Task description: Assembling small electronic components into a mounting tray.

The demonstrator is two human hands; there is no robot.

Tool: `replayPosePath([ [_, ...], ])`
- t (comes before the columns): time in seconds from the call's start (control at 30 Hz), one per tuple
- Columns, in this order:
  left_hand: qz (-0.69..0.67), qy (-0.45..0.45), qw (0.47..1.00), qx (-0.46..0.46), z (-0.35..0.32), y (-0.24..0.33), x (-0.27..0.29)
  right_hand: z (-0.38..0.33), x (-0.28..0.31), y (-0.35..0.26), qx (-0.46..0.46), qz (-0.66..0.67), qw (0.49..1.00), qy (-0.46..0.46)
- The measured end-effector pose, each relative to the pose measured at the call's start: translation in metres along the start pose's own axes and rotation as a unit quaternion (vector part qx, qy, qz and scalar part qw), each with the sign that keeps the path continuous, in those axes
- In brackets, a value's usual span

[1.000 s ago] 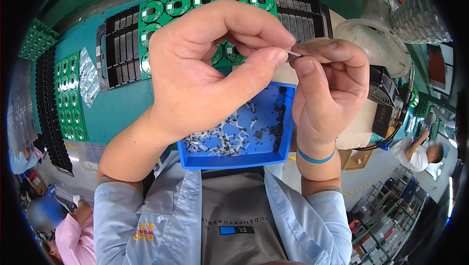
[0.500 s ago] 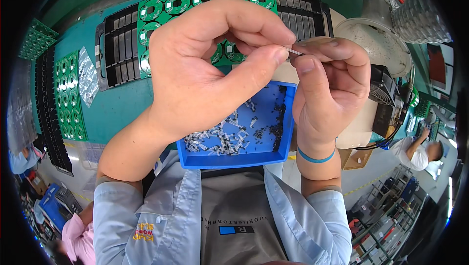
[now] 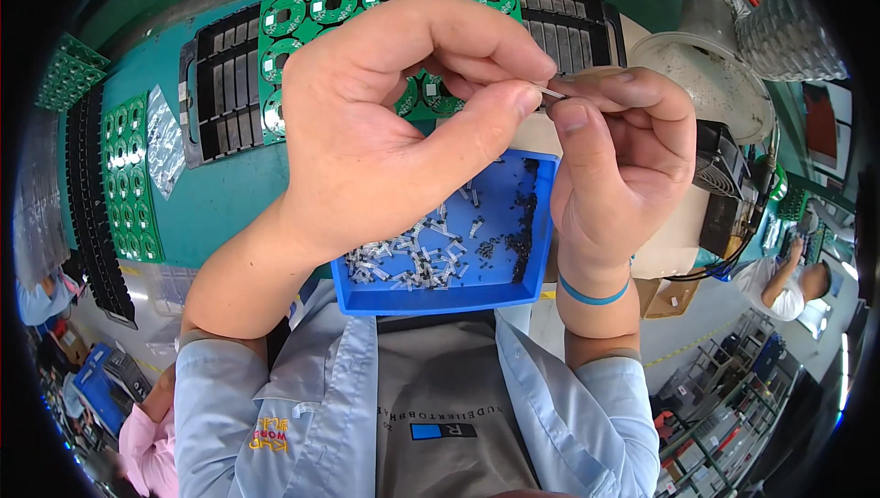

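My left hand (image 3: 385, 122) is closed in a pinch on a thin, silvery, wire-like electronic part (image 3: 551, 93), whose bare end sticks out between thumb and forefinger. Just to the right, my right hand (image 3: 619, 149) also pinches, its thumb and forefinger meeting at the part's other end. Something dark shows at those fingertips, too small to name. Below both hands sits a blue plastic bin (image 3: 440, 301). Inside it lie many small clear-and-silver parts (image 3: 417, 255) on the left and tiny black pieces (image 3: 521, 237) along the right wall.
Behind my hands, a panel of round green circuit boards (image 3: 332, 5) lies on a black slotted rack (image 3: 225, 85). Another green board panel (image 3: 128, 182) and a clear plastic bag (image 3: 165, 140) lie at left. A metal funnel-shaped hood (image 3: 710, 71) and black fan unit (image 3: 717, 160) stand at right.
Both hands hold nearly the same pose. My right thumb has shifted slightly up and left, closer to the left fingertips, covering more of the dark bit at the part's end.
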State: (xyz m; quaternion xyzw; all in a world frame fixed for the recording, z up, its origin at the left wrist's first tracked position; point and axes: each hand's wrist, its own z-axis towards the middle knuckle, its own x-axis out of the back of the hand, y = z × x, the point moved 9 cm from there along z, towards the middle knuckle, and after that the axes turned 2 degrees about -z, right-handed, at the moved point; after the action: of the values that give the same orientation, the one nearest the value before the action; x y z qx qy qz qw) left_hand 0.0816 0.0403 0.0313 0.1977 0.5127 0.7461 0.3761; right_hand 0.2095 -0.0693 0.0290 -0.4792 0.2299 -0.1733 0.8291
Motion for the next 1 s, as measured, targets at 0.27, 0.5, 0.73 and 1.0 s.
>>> replayPosePath([
  [0.27,0.023,0.005,1.0,-0.017,0.001,0.004,-0.001,0.0,0.002,-0.003,0.025,-0.034,0.999,-0.004],
  [0.5,0.044,0.007,0.999,-0.027,-0.002,0.006,-0.003,-0.002,0.003,-0.006,0.024,-0.055,0.998,0.005],
  [0.73,0.089,0.003,0.994,-0.058,-0.002,0.009,0.001,-0.003,-0.002,-0.007,0.036,-0.129,0.991,0.015],
  [1.0,0.259,-0.003,0.964,-0.055,0.006,0.015,-0.003,0.01,-0.014,-0.015,0.088,-0.278,0.955,-0.053],
])
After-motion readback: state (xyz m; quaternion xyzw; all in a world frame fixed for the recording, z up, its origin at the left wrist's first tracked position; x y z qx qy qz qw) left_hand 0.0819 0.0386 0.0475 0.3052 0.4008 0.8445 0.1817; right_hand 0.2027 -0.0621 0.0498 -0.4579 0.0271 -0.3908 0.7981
